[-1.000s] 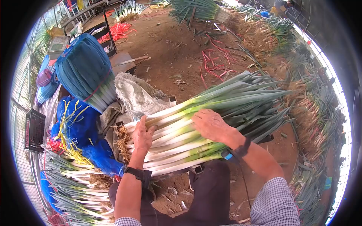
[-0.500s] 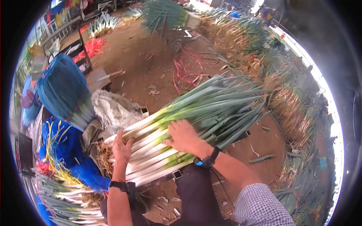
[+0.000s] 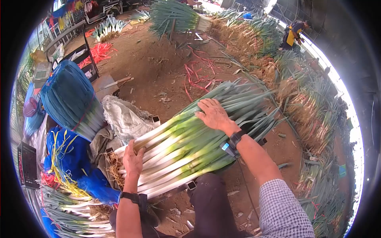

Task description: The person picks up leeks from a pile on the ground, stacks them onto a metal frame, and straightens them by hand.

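A wide layer of long green onions (image 3: pixel 174 152) lies slantwise before me, white stalks with roots at the left and green leaves at the upper right. My left hand (image 3: pixel 133 160) rests on the white stalks near the roots, its thumb apart from the fingers. Flat across the green leaves, near the layer's upper edge, lies my right hand (image 3: pixel 214 115) with its fingers stretched out. Neither hand visibly grasps a stalk. The onions hide most of the support beneath them; the end of a square metal tube (image 3: pixel 191 185) shows at the lower edge.
Left stand a blue-wrapped onion bundle (image 3: pixel 69 101), a pale sack (image 3: pixel 126 119) and blue netting (image 3: pixel 65 158). More onions (image 3: pixel 79 212) lie at lower left and along the right side (image 3: pixel 313 115). Red straps (image 3: pixel 194 75) lie on the soil. Another person (image 3: pixel 293 35) is at far right.
My right hand has moved up and to the right over the leaves, from near the stalks' green-white border. My left hand stays near the roots. Another person shows more clearly at far right.
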Demonstrator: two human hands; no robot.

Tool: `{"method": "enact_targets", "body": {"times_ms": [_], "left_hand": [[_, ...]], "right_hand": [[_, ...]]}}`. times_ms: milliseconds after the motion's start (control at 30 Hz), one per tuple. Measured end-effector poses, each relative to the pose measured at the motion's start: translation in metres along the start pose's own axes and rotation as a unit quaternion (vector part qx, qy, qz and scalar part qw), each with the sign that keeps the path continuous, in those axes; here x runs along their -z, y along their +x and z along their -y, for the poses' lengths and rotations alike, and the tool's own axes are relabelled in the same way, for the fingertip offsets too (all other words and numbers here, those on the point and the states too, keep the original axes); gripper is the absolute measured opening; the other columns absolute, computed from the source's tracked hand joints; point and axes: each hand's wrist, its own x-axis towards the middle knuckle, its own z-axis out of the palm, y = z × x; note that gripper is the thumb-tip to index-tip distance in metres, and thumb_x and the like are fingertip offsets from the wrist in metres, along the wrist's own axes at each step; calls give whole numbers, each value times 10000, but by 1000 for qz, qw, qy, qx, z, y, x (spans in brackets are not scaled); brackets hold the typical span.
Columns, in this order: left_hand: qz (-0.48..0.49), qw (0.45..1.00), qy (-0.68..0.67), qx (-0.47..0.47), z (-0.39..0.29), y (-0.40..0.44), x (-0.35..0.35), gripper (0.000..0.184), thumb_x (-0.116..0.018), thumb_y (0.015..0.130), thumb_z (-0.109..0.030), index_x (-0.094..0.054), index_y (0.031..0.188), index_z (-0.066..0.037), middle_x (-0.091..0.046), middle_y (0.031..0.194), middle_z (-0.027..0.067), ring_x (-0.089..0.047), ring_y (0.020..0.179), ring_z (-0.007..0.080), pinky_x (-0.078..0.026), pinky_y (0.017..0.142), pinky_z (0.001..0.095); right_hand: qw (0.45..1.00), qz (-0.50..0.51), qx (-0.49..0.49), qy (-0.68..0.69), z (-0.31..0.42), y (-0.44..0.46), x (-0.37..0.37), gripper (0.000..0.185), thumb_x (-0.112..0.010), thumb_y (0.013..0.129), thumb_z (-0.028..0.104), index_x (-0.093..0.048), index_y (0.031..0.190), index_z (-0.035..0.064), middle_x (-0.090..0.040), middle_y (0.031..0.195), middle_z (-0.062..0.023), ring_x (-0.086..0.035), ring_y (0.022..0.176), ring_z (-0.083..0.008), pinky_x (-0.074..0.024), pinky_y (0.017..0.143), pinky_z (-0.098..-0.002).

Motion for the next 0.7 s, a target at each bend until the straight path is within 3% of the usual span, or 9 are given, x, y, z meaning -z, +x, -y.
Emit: {"method": "enact_targets", "body": {"times_ms": [100,133,167,233,300,400,500,600,700], "left_hand": [[0,1000,-10,6,3,3,-2,595,-751,864,-233,-533,1388,-52,-647,1130,193,-631,993,361,-492,903,457],[-97,989,-11,-114,44,11,-33,596,-759,854,-223,-547,1380,-39,-641,1242,206,-635,1087,364,-492,967,444],[-42,998,-12,-47,30,10,-22,592,-766,848,-215,-557,1370,-27,-626,1307,204,-626,1158,359,-491,1004,423],[12,998,-56,29,11,9,-9,573,-765,852,-190,-562,1368,-41,-636,1278,182,-637,1048,338,-508,914,403],[-3,1000,-27,-6,9,4,-2,574,-767,853,-191,-562,1367,-42,-637,1278,185,-637,1021,339,-504,907,401],[-53,997,-21,-52,21,0,-15,581,-771,861,-206,-555,1371,-31,-656,1141,183,-619,935,340,-493,877,422],[-46,998,-23,-25,26,10,-22,591,-781,859,-201,-555,1375,-22,-656,1060,184,-604,897,333,-490,859,437],[14,999,-39,30,-7,4,-1,601,-788,847,-157,-552,1381,-13,-666,1137,199,-635,973,330,-505,895,393],[-34,994,-92,-39,39,16,-40,615,-781,845,-103,-540,1403,-16,-663,1176,188,-638,1048,311,-506,930,346]], "right_hand": [[998,57,-15,-11,-2,8,11,443,-583,956,402,-626,1157,10,-619,1229,-180,-546,1206,-346,-393,1039,-480],[1000,17,6,-10,-4,7,9,433,-581,950,407,-626,1135,18,-624,1180,-174,-555,1179,-345,-401,1024,-477],[994,95,-44,-10,1,11,21,445,-574,954,419,-635,1142,20,-620,1197,-179,-549,1198,-340,-389,1045,-473],[998,53,-40,19,-5,11,12,457,-607,934,438,-651,1126,26,-599,1232,-160,-499,1267,-332,-354,1089,-452],[999,-38,-8,-2,-1,24,21,437,-634,919,425,-655,1114,35,-590,1233,-147,-480,1287,-325,-351,1087,-456],[999,-3,-46,0,7,55,41,455,-611,934,434,-686,1151,40,-588,1285,-161,-474,1299,-330,-317,1131,-466],[944,251,-206,-59,0,57,25,631,-444,1006,557,-675,1255,26,-643,1261,-164,-509,1275,-309,-283,1144,-492],[961,174,-214,-16,-8,34,22,609,-437,1017,551,-689,1189,23,-625,1255,-177,-508,1273,-327,-321,1121,-470],[970,105,-218,-18,-22,27,-2,629,-462,990,556,-714,1147,2,-674,1180,-203,-579,1197,-354,-373,1079,-483]]}}
